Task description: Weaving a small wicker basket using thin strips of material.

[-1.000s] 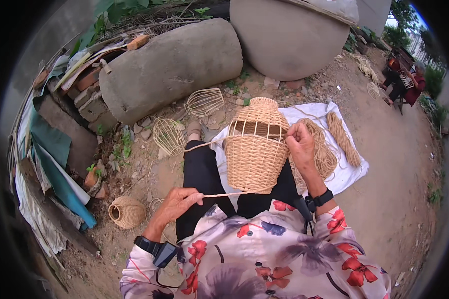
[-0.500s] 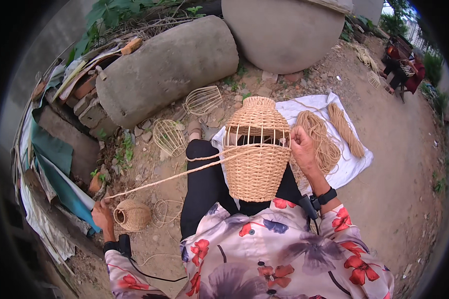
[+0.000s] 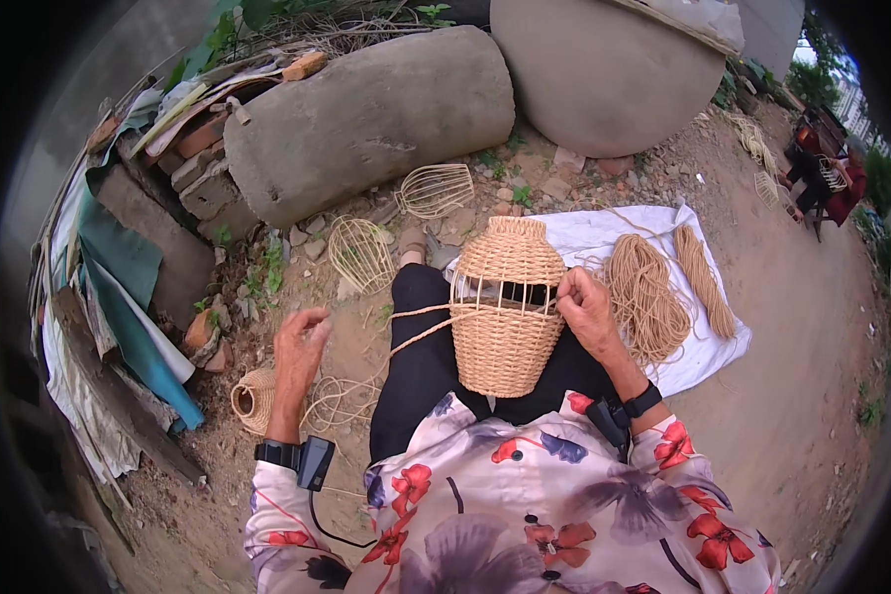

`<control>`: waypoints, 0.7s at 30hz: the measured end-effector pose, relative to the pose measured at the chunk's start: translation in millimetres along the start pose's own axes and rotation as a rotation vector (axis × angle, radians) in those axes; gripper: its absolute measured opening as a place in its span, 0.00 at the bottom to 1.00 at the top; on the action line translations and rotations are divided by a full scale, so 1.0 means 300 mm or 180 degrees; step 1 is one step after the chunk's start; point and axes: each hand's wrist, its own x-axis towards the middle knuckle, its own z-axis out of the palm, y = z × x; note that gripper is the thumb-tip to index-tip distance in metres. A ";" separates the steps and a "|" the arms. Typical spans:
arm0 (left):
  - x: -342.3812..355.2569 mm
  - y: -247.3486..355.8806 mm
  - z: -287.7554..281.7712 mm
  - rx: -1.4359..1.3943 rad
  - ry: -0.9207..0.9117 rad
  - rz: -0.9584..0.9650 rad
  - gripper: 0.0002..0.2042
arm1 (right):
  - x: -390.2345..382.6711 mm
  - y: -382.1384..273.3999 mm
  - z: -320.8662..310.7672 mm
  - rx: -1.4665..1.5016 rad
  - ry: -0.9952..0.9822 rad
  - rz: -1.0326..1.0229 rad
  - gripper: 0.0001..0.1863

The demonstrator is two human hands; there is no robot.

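Note:
A partly woven basket (image 3: 506, 346) of tan cord stands on my lap, its neck upward. Bare upright ribs show in the gap between its woven lower body and woven top. My right hand (image 3: 589, 309) pinches the basket's right side at that gap; whether a cord is also between the fingertips is hidden. Away to the left, my left hand (image 3: 300, 348) is raised with fingers apart and nothing visible in it. Two strands come off the basket's left side; one cord (image 3: 418, 338) droops slack across my leg to loose coils on the ground.
Coiled cord (image 3: 645, 297) and a twisted bundle (image 3: 703, 282) lie on a white sheet (image 3: 708, 362). Open rib frames (image 3: 360, 254) and a small woven basket (image 3: 252, 401) are on the left ground. Beyond lies a concrete cylinder (image 3: 371, 124). A seated person (image 3: 841, 188) is far right.
My left hand has let go of the cord and moved right, toward the basket. The cord, stretched taut before, now hangs slack. My right hand stays at the basket's side.

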 end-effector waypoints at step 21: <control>-0.117 0.324 0.356 -0.4141 -0.1536 -0.2929 0.15 | -0.034 0.011 -0.016 0.0284 0.0025 0.0155 0.04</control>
